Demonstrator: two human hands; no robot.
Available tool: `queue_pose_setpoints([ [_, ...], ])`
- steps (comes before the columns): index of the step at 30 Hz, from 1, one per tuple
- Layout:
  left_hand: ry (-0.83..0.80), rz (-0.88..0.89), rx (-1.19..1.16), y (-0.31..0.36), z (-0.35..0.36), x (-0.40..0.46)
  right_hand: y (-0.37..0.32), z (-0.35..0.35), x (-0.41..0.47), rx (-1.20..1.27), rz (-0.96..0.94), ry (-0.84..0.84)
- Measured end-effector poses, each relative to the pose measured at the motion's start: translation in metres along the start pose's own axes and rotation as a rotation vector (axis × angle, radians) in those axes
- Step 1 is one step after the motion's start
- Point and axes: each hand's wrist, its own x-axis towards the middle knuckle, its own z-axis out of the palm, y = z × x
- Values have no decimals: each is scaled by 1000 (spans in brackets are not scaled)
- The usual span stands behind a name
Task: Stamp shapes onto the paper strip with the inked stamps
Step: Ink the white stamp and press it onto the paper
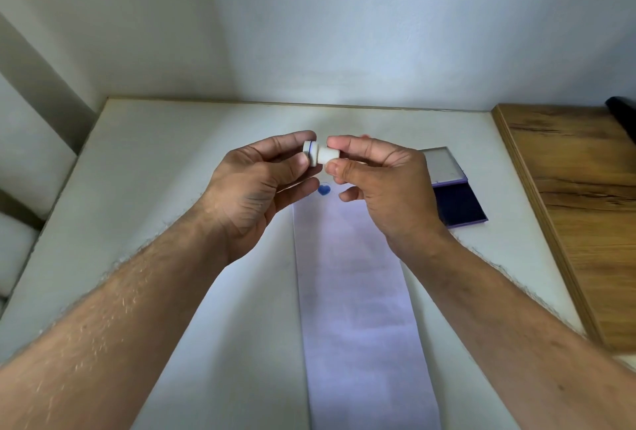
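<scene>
— On the left, what is seen?

— Above the white table point(144, 168), the left hand point(256, 185) is raised, its fingers curled round the wide, blue-ringed end of a small white stamp point(318, 154). That end is pinched between thumb and fingertips.

— And the stamp itself?

— It is held sideways in the air, between both hands and clear of the table, with its narrower handle pointed to the right.

— What lies under it?

— A long paper strip point(354, 292) is laid flat down the middle of the table (toward the viewer). Near its far end one blue heart print point(324, 190) is seen, just below the stamp and between the two hands.

— The right side?

— The stamp's handle is pinched by the thumb and forefinger of the right hand point(385, 185); its other fingers are loosely curled beneath. Behind that hand an open ink pad point(459, 204) rests on the table, its lid point(442, 163) tipped back and its dark blue surface partly hidden by the wrist. Farther right, a wooden board point(578, 209) adjoins the table.
</scene>
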Motion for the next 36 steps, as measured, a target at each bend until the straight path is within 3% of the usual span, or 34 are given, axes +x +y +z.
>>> queue_pose_setpoints([
  [5,-33,22,87,0,-4,0,1,-2,-2,-247,-170,40],
  [9,-53,77,146,1,-6,-1,-4,-4,-3,-229,-194,8],
  [21,36,213,178,5,-2,3,-7,4,5,383,146,-63],
  [29,104,193,219,-1,-1,2,-5,9,4,505,292,-10],
  [32,202,202,207,-1,-3,4,-7,3,8,285,163,107],
  [36,307,233,251,-3,-5,7,-5,2,18,-364,-156,229],
])
